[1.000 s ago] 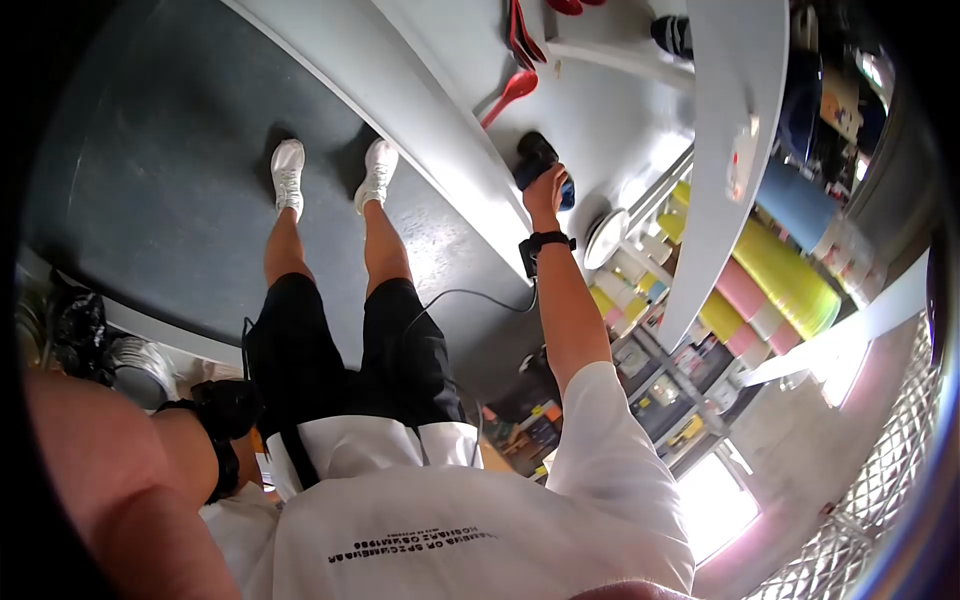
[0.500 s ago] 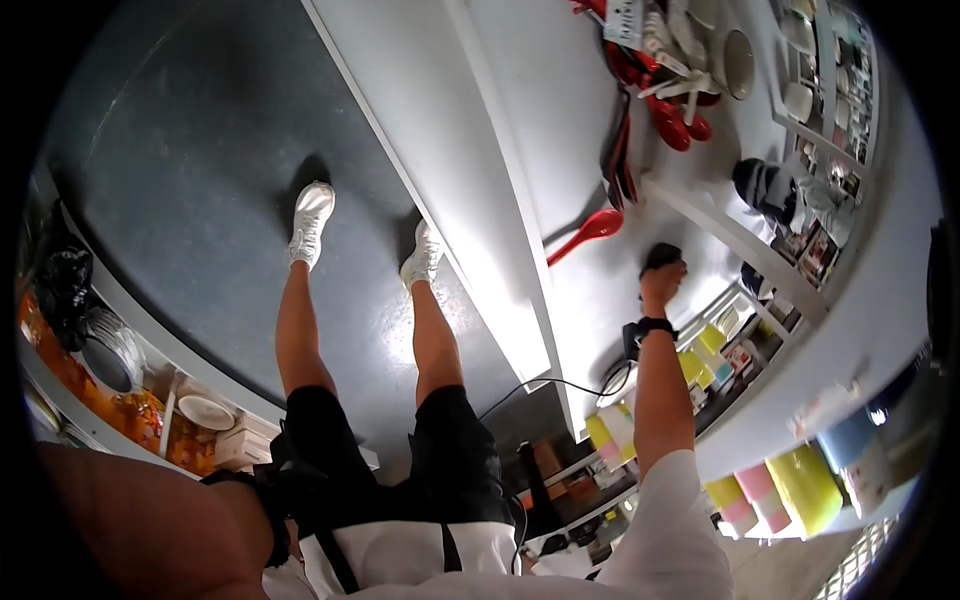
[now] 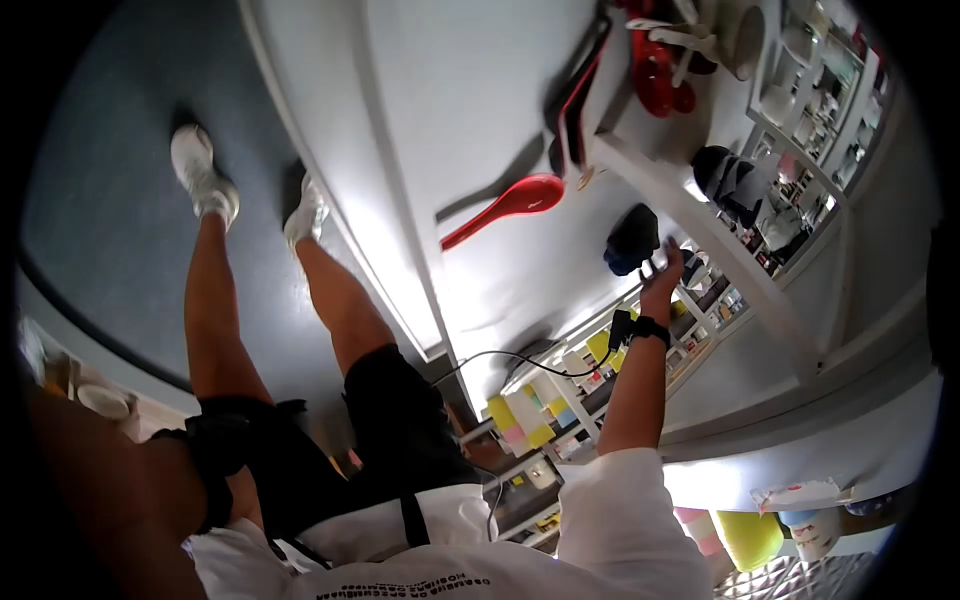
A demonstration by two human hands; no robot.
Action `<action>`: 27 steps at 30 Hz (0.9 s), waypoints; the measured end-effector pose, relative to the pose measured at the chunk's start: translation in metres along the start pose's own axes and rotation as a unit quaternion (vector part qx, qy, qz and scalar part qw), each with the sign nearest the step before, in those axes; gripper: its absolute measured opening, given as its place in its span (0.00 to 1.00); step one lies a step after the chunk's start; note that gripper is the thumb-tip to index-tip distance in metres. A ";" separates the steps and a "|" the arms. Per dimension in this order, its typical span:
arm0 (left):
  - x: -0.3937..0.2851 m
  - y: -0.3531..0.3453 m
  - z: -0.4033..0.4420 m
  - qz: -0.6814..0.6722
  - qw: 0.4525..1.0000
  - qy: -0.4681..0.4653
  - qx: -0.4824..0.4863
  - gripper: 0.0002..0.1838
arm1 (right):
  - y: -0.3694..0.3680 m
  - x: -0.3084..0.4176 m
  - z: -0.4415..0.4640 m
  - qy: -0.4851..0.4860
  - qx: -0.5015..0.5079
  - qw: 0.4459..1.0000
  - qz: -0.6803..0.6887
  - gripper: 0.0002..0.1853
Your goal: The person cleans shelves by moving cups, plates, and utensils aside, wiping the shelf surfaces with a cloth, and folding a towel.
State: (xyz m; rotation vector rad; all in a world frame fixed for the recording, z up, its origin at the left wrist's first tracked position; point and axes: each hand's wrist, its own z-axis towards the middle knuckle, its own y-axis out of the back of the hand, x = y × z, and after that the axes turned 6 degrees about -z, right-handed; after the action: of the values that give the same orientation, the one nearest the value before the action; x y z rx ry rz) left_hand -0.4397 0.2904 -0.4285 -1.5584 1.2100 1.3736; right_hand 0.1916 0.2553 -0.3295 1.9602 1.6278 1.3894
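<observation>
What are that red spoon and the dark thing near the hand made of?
Red spoon: probably smooth, glossy plastic or melamine, by its even, bright colour. Dark thing: perhaps plastic or ceramic; black and dark blue, too shadowed to judge its finish.

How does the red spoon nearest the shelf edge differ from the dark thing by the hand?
The red spoon is bright; the dark thing, near-black and bluish. The spoon has a slim handle; the dark thing is a compact lump. The dark thing is beside the right hand; the spoon lies farther off. Both show against the pale shelf.
</observation>
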 end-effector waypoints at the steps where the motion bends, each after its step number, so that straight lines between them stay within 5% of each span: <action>1: 0.005 -0.008 0.009 -0.005 1.000 -0.017 0.006 0.20 | -0.004 0.007 0.003 0.028 -0.012 0.999 0.030 0.27; 6: 0.003 -0.062 0.060 -0.044 0.989 -0.135 0.038 0.20 | -0.019 0.080 0.014 0.190 -0.053 0.966 0.166 0.33; 10: -0.012 -0.131 0.115 -0.027 0.934 -0.346 0.087 0.21 | -0.029 0.130 0.034 0.254 -0.073 0.937 0.231 0.38; 11: -0.013 -0.145 0.123 0.074 0.906 -0.408 0.088 0.19 | -0.028 0.131 0.045 0.270 -0.077 0.942 0.184 0.40; 13: -0.040 -0.152 0.118 0.292 0.878 -0.363 0.107 0.21 | -0.007 0.114 0.080 0.375 -0.075 0.911 -0.153 0.36; 14: -0.041 -0.155 0.122 0.291 0.872 -0.378 0.108 0.21 | -0.011 0.113 0.081 0.404 -0.082 0.875 -0.256 0.34; 15: -0.040 -0.156 0.122 0.324 0.870 -0.354 0.116 0.21 | -0.013 0.118 0.081 0.287 -0.044 0.957 0.016 0.33; 18: -0.040 -0.153 0.119 0.347 0.862 -0.343 0.136 0.20 | -0.017 0.125 0.054 0.125 0.033 0.935 0.331 0.31; 21: -0.039 -0.150 0.124 0.327 0.860 -0.368 0.131 0.19 | -0.008 0.116 0.088 0.190 0.064 0.942 0.269 0.28; 22: -0.042 -0.146 0.124 0.315 0.867 -0.353 0.158 0.20 | -0.014 0.124 0.072 0.300 -0.057 0.949 -0.080 0.27; 25: -0.042 -0.149 0.128 0.293 0.866 -0.374 0.154 0.20 | -0.006 0.115 0.103 0.394 -0.187 0.832 -0.342 0.31; 27: -0.042 -0.144 0.126 0.281 0.866 -0.381 0.162 0.17 | 0.004 0.109 0.098 0.364 -0.214 0.819 -0.389 0.32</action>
State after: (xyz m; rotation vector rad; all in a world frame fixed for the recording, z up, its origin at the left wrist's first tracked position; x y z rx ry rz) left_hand -0.3410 0.4591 -0.4178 -0.3234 1.3040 1.7818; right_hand 0.2620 0.3844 -0.3229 0.3698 1.8180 1.9490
